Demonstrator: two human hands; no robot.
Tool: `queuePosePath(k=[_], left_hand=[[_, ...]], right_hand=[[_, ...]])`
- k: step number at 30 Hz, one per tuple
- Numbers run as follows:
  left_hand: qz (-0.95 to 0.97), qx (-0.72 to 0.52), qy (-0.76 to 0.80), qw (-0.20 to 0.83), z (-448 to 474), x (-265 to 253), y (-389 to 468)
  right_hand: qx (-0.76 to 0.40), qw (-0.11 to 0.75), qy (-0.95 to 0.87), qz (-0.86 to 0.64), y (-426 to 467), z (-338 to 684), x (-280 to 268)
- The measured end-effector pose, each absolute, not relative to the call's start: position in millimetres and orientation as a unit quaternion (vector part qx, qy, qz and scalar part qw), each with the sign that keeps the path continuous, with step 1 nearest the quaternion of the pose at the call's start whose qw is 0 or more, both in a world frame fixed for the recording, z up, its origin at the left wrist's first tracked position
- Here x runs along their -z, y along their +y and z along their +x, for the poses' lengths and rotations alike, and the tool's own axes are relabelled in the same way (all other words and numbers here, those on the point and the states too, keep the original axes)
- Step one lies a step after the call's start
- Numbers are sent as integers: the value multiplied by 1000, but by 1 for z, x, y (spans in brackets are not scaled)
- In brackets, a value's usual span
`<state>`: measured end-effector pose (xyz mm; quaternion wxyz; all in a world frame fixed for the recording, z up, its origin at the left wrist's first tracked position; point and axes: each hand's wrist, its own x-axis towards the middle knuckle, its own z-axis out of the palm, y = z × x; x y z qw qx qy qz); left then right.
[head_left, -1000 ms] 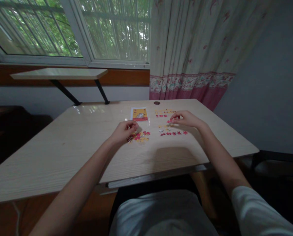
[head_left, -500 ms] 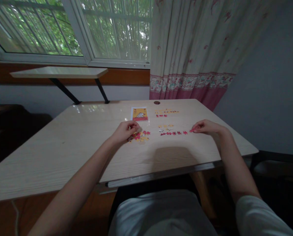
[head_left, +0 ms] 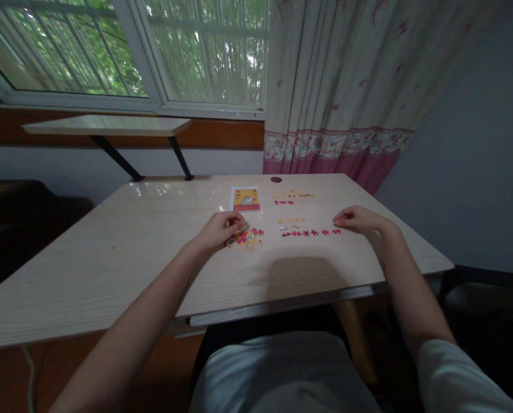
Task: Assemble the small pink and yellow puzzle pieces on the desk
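Note:
My left hand point(head_left: 224, 228) is over a loose heap of jigsaw pieces point(head_left: 251, 240) in red, yellow and white. Its fingers are bent together in a pinch, and what lies between the tips is too small to make out. To the right, my right hand point(head_left: 356, 219) hovers just above the table, fingers slightly parted and nothing visible in them. Below its fingertips lies a red jigsaw piece point(head_left: 336, 232), at the right end of a row of red and dark pieces point(head_left: 306, 233). Behind that row are yellow pieces point(head_left: 300, 219) and a few whitish ones point(head_left: 283, 228).
A picture card point(head_left: 246, 199) with a white animal on yellow and red lies behind the heap. More sorted pieces point(head_left: 299, 196) lie farther back, near a round cable hole point(head_left: 275, 179). A raised shelf point(head_left: 110, 124) stands at the back left of the wooden table point(head_left: 131, 258).
My right hand has let go of the red jigsaw piece at the row's right end and lifted slightly away from it. The left hand has stayed at the heap.

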<state>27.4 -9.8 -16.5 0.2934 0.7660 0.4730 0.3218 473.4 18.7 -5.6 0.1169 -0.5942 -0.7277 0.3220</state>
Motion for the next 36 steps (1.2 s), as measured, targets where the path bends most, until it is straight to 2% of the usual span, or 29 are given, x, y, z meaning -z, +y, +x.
queuePosePath(k=[5,10,13,17,29,36], left_hand=[[839,-209,423,272,28,10,-10],[881,-177,390,203,27,11,-8],[879,-177,401,187,26,11,-8],[874,-184,410,185,26,9,-9],[885,-182,394,165,31,11,-10],[887,-190,379,181,38,12,-14]], right_hand=[[-232,104,-810,-529,20,407,-17],[-212,50,-889,-403,3,317,-23],[-152,71,-917,-361,-5,278,-10],[-111,107,-909,-387,-11,253,6],[-207,80,-887,-404,-14,261,3],[-198,109,-891,-394,-19,262,2]])
